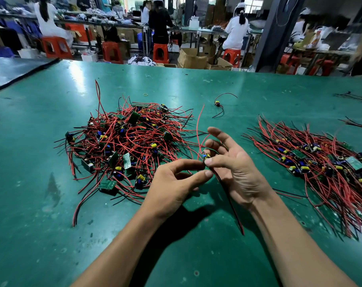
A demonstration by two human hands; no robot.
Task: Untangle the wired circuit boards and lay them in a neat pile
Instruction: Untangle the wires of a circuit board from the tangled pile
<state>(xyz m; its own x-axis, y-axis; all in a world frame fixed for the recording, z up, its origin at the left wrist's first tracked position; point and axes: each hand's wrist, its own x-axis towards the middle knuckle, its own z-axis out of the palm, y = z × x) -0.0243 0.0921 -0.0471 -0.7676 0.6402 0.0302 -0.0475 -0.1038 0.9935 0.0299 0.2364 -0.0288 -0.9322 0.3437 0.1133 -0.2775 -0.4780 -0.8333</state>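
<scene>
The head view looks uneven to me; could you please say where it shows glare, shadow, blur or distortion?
Head view: glare streaks the green table at far left; the left hand and right hand cast a dark shadow beneath them; the wide angle bows the far table edge; background workers look soft, while the tangled pile and held board are sharp.

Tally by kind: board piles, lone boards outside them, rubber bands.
Board piles: 2 (tangled pile, laid-out pile)
Lone boards: 2 (held board in left hand and right hand; loose board)
Rubber bands: 1 (yellow rubber band)
Total: 5
</scene>
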